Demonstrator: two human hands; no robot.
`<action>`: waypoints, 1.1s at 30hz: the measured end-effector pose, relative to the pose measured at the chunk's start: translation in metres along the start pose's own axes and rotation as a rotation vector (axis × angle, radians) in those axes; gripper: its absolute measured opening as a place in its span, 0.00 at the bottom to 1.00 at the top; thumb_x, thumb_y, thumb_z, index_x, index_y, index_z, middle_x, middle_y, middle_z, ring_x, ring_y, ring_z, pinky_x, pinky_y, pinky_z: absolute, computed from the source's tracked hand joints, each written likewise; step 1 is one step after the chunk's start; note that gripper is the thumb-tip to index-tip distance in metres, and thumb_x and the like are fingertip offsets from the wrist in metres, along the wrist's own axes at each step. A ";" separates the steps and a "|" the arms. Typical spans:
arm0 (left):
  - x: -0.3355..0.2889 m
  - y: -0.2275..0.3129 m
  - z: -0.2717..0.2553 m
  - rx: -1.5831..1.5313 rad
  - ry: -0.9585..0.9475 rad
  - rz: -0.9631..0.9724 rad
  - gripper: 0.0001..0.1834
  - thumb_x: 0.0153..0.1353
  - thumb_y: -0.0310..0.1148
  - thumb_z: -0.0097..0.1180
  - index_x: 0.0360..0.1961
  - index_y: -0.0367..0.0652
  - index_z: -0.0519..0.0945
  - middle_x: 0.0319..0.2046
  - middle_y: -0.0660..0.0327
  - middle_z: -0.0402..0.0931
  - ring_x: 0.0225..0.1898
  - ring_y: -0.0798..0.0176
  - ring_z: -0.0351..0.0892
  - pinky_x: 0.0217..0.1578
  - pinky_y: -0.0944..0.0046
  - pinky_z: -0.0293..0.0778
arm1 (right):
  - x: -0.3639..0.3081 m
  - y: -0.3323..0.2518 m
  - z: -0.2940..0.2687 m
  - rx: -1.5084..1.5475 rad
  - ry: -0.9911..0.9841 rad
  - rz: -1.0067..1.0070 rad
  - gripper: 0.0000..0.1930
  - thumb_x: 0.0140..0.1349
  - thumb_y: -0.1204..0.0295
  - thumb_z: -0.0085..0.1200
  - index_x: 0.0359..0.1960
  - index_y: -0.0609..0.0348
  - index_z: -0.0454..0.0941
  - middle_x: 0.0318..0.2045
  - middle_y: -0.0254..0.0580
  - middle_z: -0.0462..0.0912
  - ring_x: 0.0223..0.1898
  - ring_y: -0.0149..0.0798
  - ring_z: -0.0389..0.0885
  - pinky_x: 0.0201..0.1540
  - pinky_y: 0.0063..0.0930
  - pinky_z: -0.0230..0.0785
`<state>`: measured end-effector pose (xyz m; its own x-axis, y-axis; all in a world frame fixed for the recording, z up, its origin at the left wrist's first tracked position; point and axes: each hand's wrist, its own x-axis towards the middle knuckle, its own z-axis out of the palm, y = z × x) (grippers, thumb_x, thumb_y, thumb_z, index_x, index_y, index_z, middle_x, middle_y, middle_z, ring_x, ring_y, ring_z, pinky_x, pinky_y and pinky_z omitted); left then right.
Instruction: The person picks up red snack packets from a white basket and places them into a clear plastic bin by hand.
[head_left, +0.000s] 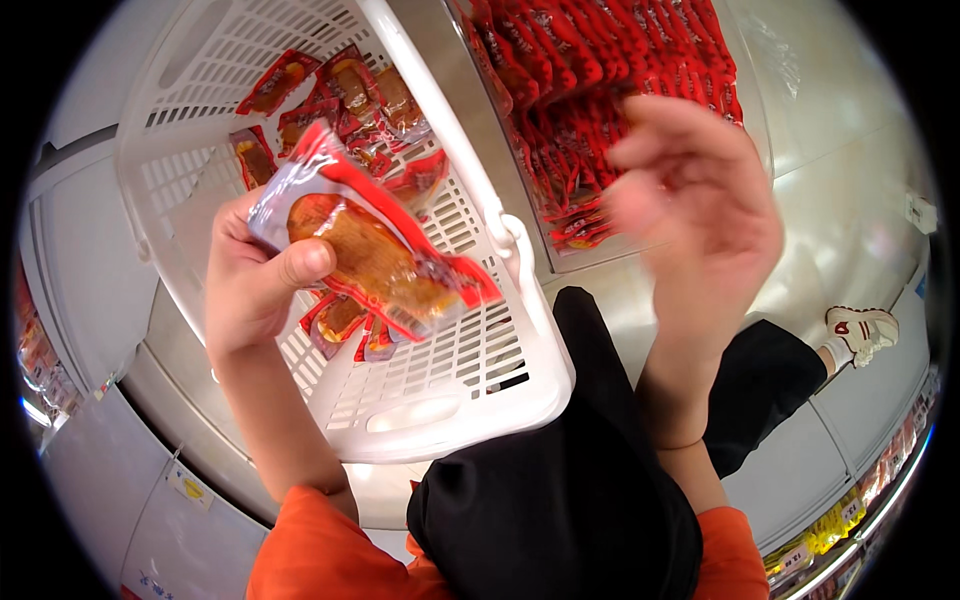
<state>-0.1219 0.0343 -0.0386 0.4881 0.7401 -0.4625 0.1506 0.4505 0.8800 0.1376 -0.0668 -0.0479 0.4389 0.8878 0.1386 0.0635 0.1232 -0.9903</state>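
My left hand (256, 268) grips a snack packet (362, 250) with red edges and a clear window, its thumb pressed on the front. A brown, glossy piece of food shows through the window. The packet is tilted above the white plastic basket (455, 425), inside which several similar packets (352, 88) lie loosely. Over on the right, my right hand (700, 190) is raised near the tray of packets, blurred by motion. Its fingers are curved and apart, and nothing shows between them. Below it, red packets (570, 60) stand in tight rows in a clear tray (590, 258).
The basket's white handle (440, 110) runs between basket and tray. Grey cabinet panels (95, 480) border the left side. A shelf edge with packages (830, 525) curves along the lower right. My black-trousered leg (560, 480) and a light shoe (862, 332) are near the basket.
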 end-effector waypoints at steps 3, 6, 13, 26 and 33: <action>-0.002 0.001 0.015 -0.118 0.068 0.124 0.25 0.48 0.34 0.70 0.45 0.34 0.77 0.37 0.59 0.81 0.38 0.69 0.79 0.40 0.68 0.75 | 0.006 -0.014 0.014 -0.100 -0.397 -0.049 0.20 0.42 0.79 0.67 0.40 0.68 0.77 0.32 0.38 0.78 0.31 0.27 0.73 0.34 0.18 0.65; -0.001 0.004 0.020 -0.208 0.115 0.114 0.28 0.49 0.37 0.70 0.48 0.33 0.75 0.41 0.58 0.80 0.41 0.66 0.79 0.44 0.63 0.75 | 0.003 -0.017 0.021 -0.128 -0.491 0.024 0.18 0.41 0.79 0.68 0.37 0.66 0.77 0.32 0.39 0.77 0.31 0.28 0.73 0.35 0.20 0.65; -0.007 0.007 0.033 -0.139 0.006 0.161 0.31 0.42 0.30 0.74 0.47 0.32 0.73 0.41 0.57 0.79 0.41 0.64 0.79 0.46 0.62 0.75 | -0.010 -0.019 0.023 0.301 -0.184 0.213 0.10 0.51 0.84 0.59 0.34 0.65 0.73 0.35 0.47 0.77 0.22 0.29 0.75 0.26 0.16 0.67; -0.012 0.012 0.045 -0.022 0.175 0.321 0.23 0.47 0.18 0.65 0.45 0.34 0.72 0.42 0.57 0.76 0.43 0.69 0.77 0.45 0.70 0.74 | -0.022 -0.006 0.008 0.204 -0.204 -0.179 0.05 0.55 0.80 0.56 0.34 0.61 0.76 0.43 0.57 0.77 0.45 0.42 0.77 0.49 0.30 0.69; -0.020 0.019 0.050 -0.003 0.062 0.405 0.27 0.46 0.13 0.60 0.48 0.37 0.66 0.53 0.50 0.69 0.50 0.60 0.75 0.49 0.64 0.73 | -0.019 -0.005 0.002 0.172 -0.206 -0.081 0.06 0.48 0.84 0.50 0.28 0.64 0.77 0.42 0.54 0.77 0.45 0.39 0.75 0.51 0.31 0.66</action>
<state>-0.0854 0.0029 -0.0077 0.4547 0.8866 -0.0848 -0.0453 0.1182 0.9920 0.1278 -0.0832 -0.0454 0.2456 0.9413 0.2316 -0.0697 0.2555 -0.9643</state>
